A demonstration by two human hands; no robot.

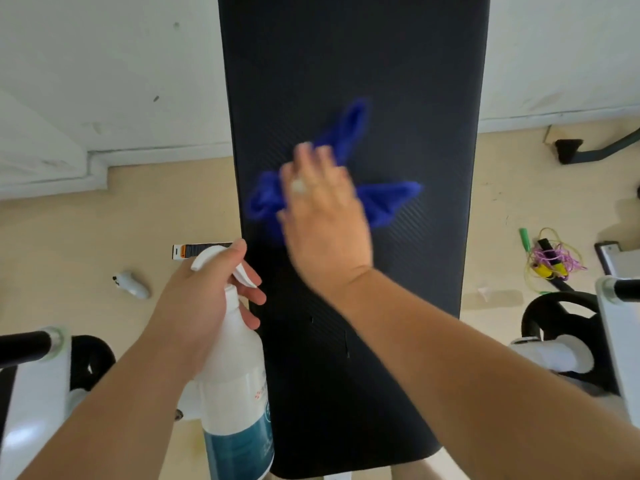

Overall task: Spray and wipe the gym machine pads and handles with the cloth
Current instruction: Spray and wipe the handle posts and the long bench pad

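A long black bench pad point(398, 81) runs up the middle of the head view. My right hand point(322, 206) lies flat on a crumpled blue cloth point(384, 199), pressing it against the pad; the hand is blurred by motion. At the pad's left edge, my left hand point(201, 299) grips the neck of a white spray bottle point(235, 382) with a teal label, fingers by the trigger, nozzle pointing left.
Black-gripped machine handles stick in at the left point(24, 344) and right point(623, 289) edges. A black weight plate point(554, 317) sits lower right. Coloured skipping ropes point(550, 261) lie on the beige floor at right. A small white object point(133, 284) lies on the floor at left.
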